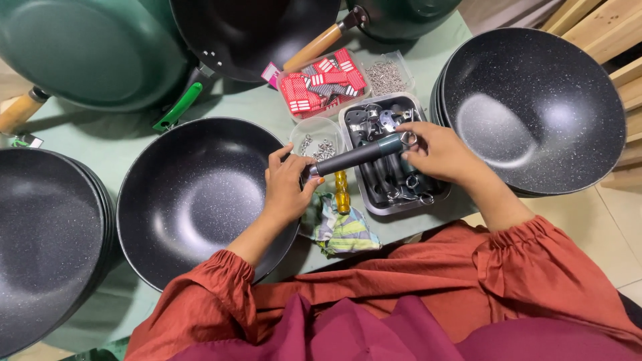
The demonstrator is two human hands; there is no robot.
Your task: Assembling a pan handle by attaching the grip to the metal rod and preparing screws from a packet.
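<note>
Left hand (287,187) pinches the dark handle (358,155) at its ferrule end; right hand (438,150) grips the ringed end, apparently fitting hardware; keep the handle level and steady over the metal tray (435,194).

speckled black pan (194,200), dark green handle (361,154), red packets (321,83)

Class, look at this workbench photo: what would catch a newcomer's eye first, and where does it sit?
First, the dark pan handle held at centre between the left hand and right hand, above a metal tray of parts. Around it lie big speckled black woks: one at the left hand, a stack far right. A red-packet box sits just beyond the tray.
</note>
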